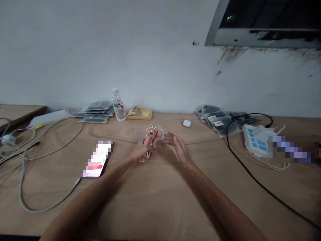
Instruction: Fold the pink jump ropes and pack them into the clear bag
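Observation:
My left hand (143,149) is closed around a small pink and white object (151,133) with a brownish patch on top, held upright just above the wooden table (160,201). A thin clear plastic wrapper (140,132) seems to surround or lie behind the object. My right hand (177,146) hovers just to the right of it, fingers spread and open, palm turned toward the object, holding nothing.
A phone (97,159) lies left of my hands with a grey cable (37,157) attached. At the back stand a water bottle (118,106), a yellow box (140,113), flat grey packets (96,110), a white earbud case (187,123) and more packets (219,120). A power strip (255,142) and black cable (250,174) are at right.

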